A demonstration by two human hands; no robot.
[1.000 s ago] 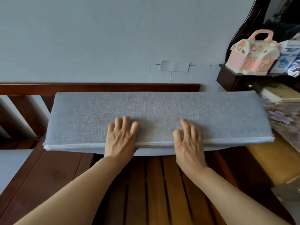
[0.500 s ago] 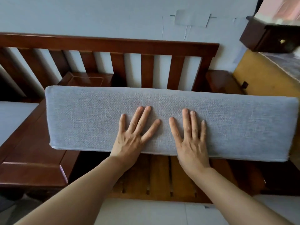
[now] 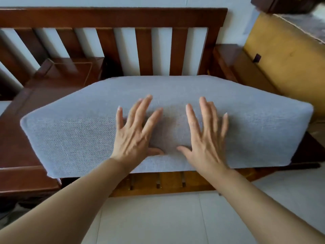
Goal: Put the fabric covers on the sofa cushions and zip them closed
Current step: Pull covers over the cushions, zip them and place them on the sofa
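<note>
Seemingly near the end of the job, a person is pressing both hands flat onto a grey sofa cushion [image 3: 246, 124] lying across the wooden sofa frame [image 3: 112, 17], as seen from the head camera, the only view.

The left hand [image 3: 135, 136] is resting palm-down just at 9 o'clock of the cushion's middle, fingers spread and straight, gripping nothing. The right hand [image 3: 204, 138] is lying beside it at 3 o'clock, likewise released and splayed, thumbs pointing toward each other but apart. Both are probably placed this way to seat the cushion on the slatted seat [image 3: 158, 182] and smooth the cover, spreading pressure over the middle rather than pinching the fabric.

The cushion is sitting between the armrests, its far edge toward 12 o'clock near the slatted backrest, its near edge toward 6 o'clock overhanging the seat slats slightly. Its fabric cover is looking taut and woven, corners filled and rounded, with little wrinkling. No zip is showing from this side, so whether it is closed cannot be told. A yellow-brown cabinet [image 3: 281, 64] is standing at 2 o'clock.
</note>
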